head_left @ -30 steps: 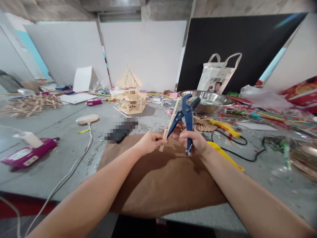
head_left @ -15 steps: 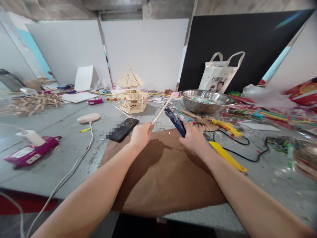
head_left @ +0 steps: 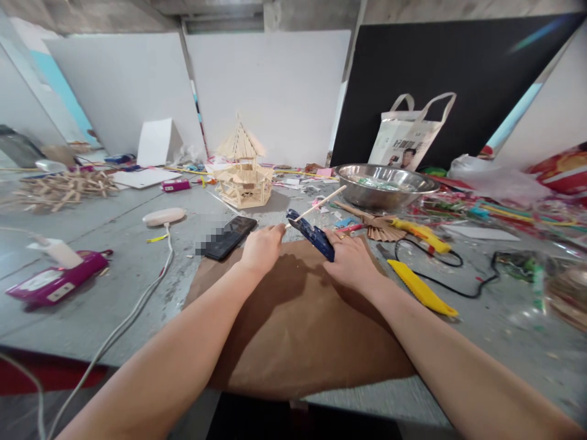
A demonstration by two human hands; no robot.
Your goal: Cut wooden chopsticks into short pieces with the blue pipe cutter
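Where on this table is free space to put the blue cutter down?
The near half of the brown paper is bare. The grey table between pink pack and white cable is free. Around the steel bowl it is crowded.

table (head_left: 114,293) grey | brown paper (head_left: 298,330) | phone (head_left: 229,237) | steel bowl (head_left: 383,186) | stick pavilion (head_left: 241,168)

Head-worn view, forward-down, close over table (head_left: 114,293)

Blue cutter (head_left: 312,234), pale stick (head_left: 321,203), brown mat (head_left: 293,324) — phone (head_left: 232,234) perhaps black.
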